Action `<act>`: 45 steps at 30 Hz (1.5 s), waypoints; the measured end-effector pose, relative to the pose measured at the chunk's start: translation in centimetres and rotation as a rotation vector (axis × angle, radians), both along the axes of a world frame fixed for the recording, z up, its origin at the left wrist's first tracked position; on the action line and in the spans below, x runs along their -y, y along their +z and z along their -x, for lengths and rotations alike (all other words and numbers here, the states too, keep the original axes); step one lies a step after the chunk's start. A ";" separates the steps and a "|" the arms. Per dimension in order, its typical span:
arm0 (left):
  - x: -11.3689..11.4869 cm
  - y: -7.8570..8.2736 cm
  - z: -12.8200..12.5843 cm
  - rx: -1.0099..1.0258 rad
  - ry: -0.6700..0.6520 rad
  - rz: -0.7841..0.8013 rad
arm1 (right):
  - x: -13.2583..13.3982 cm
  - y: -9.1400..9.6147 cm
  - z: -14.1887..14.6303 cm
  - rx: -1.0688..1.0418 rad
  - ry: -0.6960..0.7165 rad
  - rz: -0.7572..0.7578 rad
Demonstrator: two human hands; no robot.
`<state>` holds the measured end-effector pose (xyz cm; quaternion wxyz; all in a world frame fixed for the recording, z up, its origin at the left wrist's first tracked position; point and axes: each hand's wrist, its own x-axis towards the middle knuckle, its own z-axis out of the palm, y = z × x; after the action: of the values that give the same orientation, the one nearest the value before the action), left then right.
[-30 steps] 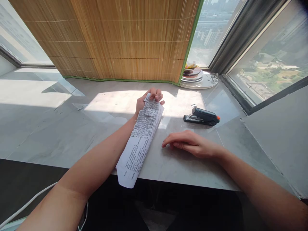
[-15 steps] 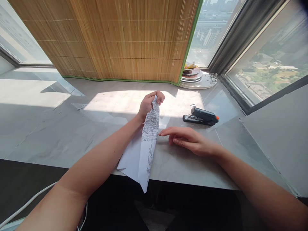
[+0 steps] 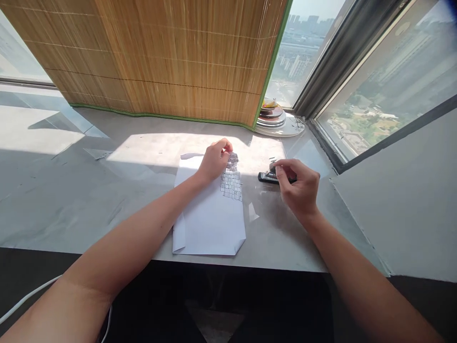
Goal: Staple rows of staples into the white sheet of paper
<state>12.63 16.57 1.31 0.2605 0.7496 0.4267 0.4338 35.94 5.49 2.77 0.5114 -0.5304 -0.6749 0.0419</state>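
Observation:
White paper sheets (image 3: 210, 224) lie on the marble-look surface, reaching its front edge, with folded lower corners. Dense rows of metal staples (image 3: 231, 186) cover their upper right part. My left hand (image 3: 216, 161) is closed at the upper edge, fingers curled by the stapled strip; its fingertips are partly hidden. Right of the paper, my right hand (image 3: 298, 183) is closed around a black stapler (image 3: 266, 177), which rests on the surface. The hand hides most of the stapler's upper arm and rear.
A bamboo blind (image 3: 171, 62) with green edging hangs behind the surface. Stacked plates (image 3: 273, 121) stand in the back right corner by the window. Loose staples (image 3: 272, 158) lie behind the stapler, and a small paper scrap (image 3: 253, 212) lies beside the paper.
The paper was raised and tilted in my left hand; now it lies flat with its other face up. My right hand has moved from the paper's edge to the stapler and closed on it.

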 end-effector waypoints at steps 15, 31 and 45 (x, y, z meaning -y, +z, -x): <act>-0.2 -0.3 0.7 -0.695 0.189 0.052 | -2.2 -1.1 -2.7 0.149 -0.060 0.256; -0.6 0.5 0.9 -0.471 0.196 0.125 | -0.9 0.0 -2.2 0.309 0.580 0.170; 0.4 1.0 0.3 -0.526 0.233 0.116 | -0.6 0.2 -2.0 0.367 0.578 0.217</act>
<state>12.34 16.12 2.33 0.1316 0.7663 0.5868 0.2263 37.97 6.13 2.99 0.2893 -0.3676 -0.8692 0.1603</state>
